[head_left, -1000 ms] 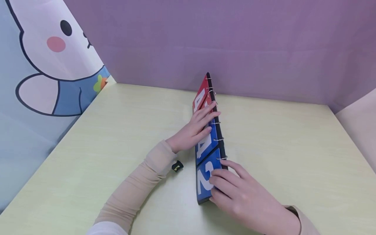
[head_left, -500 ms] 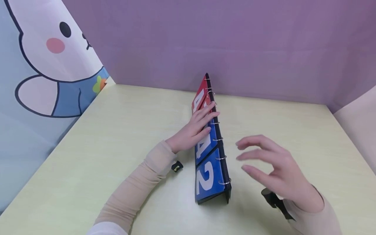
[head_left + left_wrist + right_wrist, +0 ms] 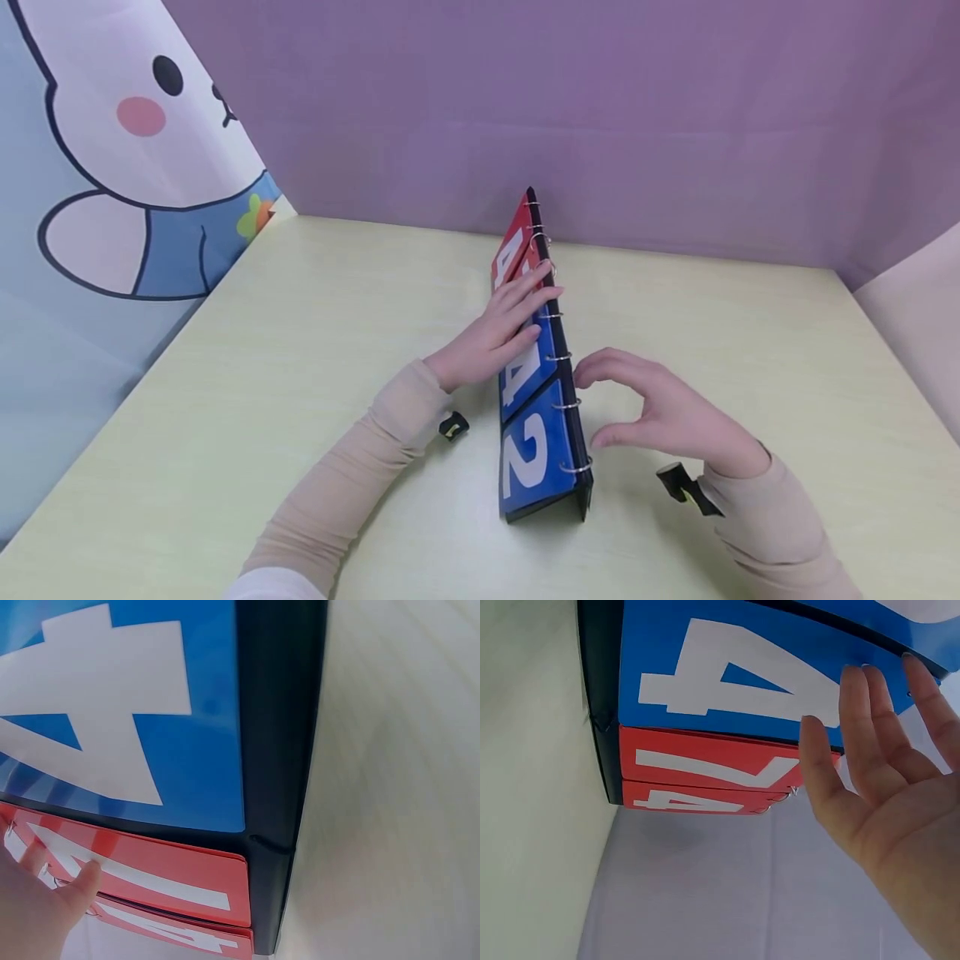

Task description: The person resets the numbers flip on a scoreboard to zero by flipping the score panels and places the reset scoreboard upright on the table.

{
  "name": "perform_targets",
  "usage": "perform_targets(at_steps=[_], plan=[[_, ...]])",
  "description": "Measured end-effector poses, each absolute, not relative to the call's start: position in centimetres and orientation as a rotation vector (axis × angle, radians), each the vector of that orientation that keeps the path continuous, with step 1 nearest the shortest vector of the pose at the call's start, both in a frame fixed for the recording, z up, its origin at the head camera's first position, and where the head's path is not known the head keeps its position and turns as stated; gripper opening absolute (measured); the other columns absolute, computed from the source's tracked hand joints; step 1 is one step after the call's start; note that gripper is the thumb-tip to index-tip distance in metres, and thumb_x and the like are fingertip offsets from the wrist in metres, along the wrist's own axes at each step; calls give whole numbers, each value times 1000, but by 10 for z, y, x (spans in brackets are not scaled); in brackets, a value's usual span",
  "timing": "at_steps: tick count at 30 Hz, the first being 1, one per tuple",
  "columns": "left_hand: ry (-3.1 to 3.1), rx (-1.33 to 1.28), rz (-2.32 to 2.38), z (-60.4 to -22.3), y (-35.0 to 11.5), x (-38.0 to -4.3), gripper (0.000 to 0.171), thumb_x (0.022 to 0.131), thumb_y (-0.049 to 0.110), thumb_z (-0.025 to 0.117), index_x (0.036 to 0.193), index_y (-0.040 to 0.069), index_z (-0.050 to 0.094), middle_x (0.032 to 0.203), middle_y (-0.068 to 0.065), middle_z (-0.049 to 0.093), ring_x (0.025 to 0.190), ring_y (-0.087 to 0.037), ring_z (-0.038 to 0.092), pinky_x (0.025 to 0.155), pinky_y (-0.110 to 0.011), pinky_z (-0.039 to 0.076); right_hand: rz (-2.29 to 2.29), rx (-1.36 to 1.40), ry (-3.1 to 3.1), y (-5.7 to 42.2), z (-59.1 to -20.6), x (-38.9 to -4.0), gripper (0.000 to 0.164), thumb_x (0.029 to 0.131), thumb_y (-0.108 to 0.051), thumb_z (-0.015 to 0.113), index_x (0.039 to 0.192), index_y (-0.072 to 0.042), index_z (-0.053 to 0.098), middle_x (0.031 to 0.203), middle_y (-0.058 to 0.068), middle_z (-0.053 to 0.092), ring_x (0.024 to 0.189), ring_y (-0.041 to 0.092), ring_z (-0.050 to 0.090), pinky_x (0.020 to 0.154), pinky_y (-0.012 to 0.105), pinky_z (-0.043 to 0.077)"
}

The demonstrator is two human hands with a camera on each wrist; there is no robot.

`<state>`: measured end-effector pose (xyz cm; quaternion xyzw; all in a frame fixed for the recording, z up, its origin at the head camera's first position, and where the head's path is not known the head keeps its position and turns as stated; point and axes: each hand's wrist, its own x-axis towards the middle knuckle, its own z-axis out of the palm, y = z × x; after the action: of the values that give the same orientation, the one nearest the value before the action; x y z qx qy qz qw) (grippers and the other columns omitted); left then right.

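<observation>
Evidently, the step in hand is steadying the ring-bound flip scoreboard [image 3: 547, 367], which stands tent-fashion in the middle of the surface [image 3: 337, 300], its length running away from the person. The left hand [image 3: 495, 333] lies flat across the left face with straight fingers spread, gripping nothing. The right hand [image 3: 648, 400] is held wide beside the right face, thumb apart from the fingers, and holds nothing; whether a fingertip touches that side cannot be told. Of the left-face cards, the nearest blue card [image 3: 536, 450] reads 2 (a red one farther along is partly covered by the left hand). In this inspector's judgement, the next move calls for the left hand to keep the frame from sliding while the right finds a card edge or one of the metal rings [image 3: 567, 406] without tipping the stand. The surface is pale and yellowish, with a purple backdrop [image 3: 562, 108] behind and a cartoon-print cloth [image 3: 112, 208] hanging at left.
</observation>
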<state>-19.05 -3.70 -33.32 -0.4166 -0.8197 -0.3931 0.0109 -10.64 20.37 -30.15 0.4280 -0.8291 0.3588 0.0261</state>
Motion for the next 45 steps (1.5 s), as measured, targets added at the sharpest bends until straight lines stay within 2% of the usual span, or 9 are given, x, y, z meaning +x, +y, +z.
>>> perform_targets(at_steps=[8, 17, 25, 33, 40, 45], plan=[[-2549, -1305, -1223, -333, -37, -190, 52, 100, 26, 42, 149, 21, 27, 160, 8, 0, 144, -16, 6, 112, -51, 28, 1049, 1364, -2601, 202, -303, -106, 51, 67, -23, 84, 111, -14, 59, 109, -3, 60, 103, 10, 55, 94, 18, 42], [-2562, -1301, -1225, -333, -38, -190, 52, 100, 26, 41, 150, 22, 26, 160, 8, 0, 144, -16, 7, 111, -51, 29, 1041, 1355, -2624, 202, -303, -107, 44, 69, -23, 83, 106, -17, 60, 106, -6, 62, 101, 10, 56, 92, 21, 45], [-2548, -1307, -1225, -333, -38, -190, 52, 100, 25, 42, 150, 21, 27, 160, 8, 0, 144, -16, 6, 111, -51, 31, 1012, 1295, -2704, 202, -302, -105, 37, 72, -24, 81, 101, -16, 61, 100, -10, 64, 93, 7, 59, 83, 26, 50], [-2569, -1295, -1226, -332, -38, -188, 53, 100, 25, 43, 150, 22, 26, 160, 9, 0, 144, -15, 5, 110, -50, 32, 1015, 1322, -2763, 209, -299, -107, 27, 74, -22, 80, 89, -19, 58, 86, -15, 62, 84, 3, 60, 77, 26, 52], [-2580, -1282, -1230, -332, -38, -188, 53, 100, 25, 43, 150, 22, 26, 160, 10, 0, 144, -14, 6, 109, -50, 33, 1065, 1275, -2977, 218, -291, -108, 22, 82, -33, 73, 88, -18, 59, 81, -14, 60, 79, 3, 57, 70, 25, 52], [-2591, -1270, -1232, -332, -38, -188, 53, 100, 27, 43, 150, 22, 26, 160, 10, 0, 144, -14, 5, 108, -50, 35, 1021, 1244, -3016, 228, -285, -107, 22, 82, -35, 73, 86, -19, 58, 78, -13, 57, 75, 2, 56, 64, 21, 48]])
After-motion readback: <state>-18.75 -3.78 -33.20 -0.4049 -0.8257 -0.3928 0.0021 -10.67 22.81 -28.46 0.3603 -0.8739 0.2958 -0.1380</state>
